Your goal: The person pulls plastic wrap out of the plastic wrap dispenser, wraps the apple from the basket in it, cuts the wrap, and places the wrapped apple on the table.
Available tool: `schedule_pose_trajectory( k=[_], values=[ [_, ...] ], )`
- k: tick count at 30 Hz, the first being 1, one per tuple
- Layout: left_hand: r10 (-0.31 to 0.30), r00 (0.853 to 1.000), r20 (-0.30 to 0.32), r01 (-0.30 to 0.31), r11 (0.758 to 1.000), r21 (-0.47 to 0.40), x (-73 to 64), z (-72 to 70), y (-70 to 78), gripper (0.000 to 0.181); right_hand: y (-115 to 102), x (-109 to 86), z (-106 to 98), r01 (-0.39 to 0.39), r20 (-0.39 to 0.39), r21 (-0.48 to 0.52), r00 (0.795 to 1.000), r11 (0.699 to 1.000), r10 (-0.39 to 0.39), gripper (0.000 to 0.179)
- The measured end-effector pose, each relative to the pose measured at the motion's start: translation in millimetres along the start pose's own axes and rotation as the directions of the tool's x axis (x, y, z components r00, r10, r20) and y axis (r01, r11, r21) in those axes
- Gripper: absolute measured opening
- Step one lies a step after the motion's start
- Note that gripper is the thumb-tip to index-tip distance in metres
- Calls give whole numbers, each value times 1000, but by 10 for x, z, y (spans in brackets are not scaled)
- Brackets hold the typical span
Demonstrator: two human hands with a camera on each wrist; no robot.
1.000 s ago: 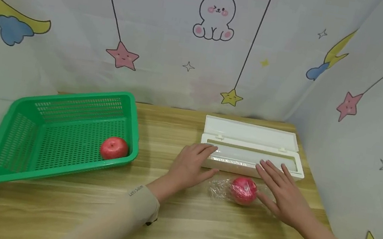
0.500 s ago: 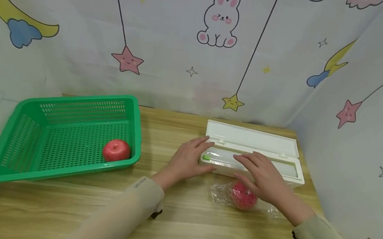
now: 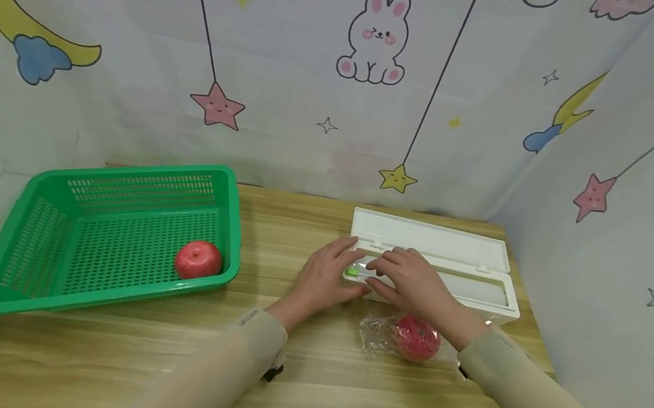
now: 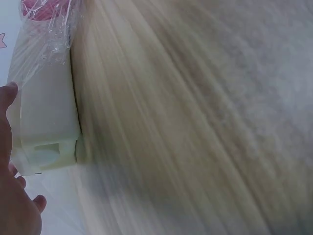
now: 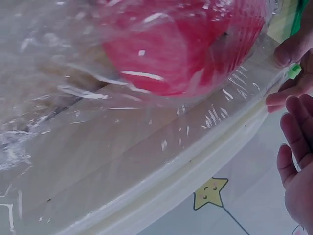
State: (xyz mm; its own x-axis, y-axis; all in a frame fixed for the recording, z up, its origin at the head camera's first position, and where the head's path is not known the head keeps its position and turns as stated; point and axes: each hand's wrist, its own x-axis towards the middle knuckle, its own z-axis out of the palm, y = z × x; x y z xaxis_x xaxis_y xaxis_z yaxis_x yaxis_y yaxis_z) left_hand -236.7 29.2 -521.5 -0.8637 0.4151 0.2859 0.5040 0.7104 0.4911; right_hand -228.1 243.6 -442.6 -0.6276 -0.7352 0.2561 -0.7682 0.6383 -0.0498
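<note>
Cling-film dispenser (image 3: 456,266), white, sits at the back R of the wooden tabletop (image 3: 337,400), lid (image 3: 431,238) flipped back on its hinges, film roll (image 3: 478,290) showing in the slot, small green slider (image 3: 351,272) at the L end.

L hand (image 3: 323,277) has hold of that L end: thumb on the front edge, fingers spread over the far side, so only partly closed. R hand (image 3: 416,286) is over the dispenser's front L part, fingers bent, thumb just below, fingertips right beside the slider; can't tell from these angles if it's pinching film or just touching, as the R wrist view has both hands crowded at the edge.

Wrapped apple (image 3: 416,338), pinkish-red, lies on the tabletop just in front of the dispenser, under the R wrist, w/ crinkled clear film (image 3: 378,333) spread on its L side; in the L wrist view, film also overlaps the dispenser's front face.

Well apart on the L: green mesh basket (image 3: 100,299), plastic, w/ a bare red apple (image 3: 198,260) in its front R corner.

Pale long sleeves (image 3: 538,401) on both arms. Behind: white cloth (image 3: 298,53) printed w/ stars, moons, clouds & a rabbit (image 3: 378,37).
</note>
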Motion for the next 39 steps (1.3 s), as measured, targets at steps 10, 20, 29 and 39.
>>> schedule_pose_trajectory(
  k=[10, 20, 29, 39],
  values=[
    [54, 997, -63, -56, 998, -25, -38, 48, -84, 60, -31, 190, 123, 55, 14, -1, 998, 998, -55, 19],
    [61, 993, -97, -65, 997, -44, -51, 114, -161, 59, -46, 249, 192, -10, 61, -4, 998, 1000, 10, 23],
    [81, 992, -98, -84, 996, -21, -53, 108, -171, 59, -1, 252, 218, 3, 97, -16, 995, 1000, -1, 19],
    [104, 988, -113, -106, 994, -12, -67, 92, -172, 59, 39, 267, 178, 66, 129, -58, 990, 996, -58, 15]
  ],
)
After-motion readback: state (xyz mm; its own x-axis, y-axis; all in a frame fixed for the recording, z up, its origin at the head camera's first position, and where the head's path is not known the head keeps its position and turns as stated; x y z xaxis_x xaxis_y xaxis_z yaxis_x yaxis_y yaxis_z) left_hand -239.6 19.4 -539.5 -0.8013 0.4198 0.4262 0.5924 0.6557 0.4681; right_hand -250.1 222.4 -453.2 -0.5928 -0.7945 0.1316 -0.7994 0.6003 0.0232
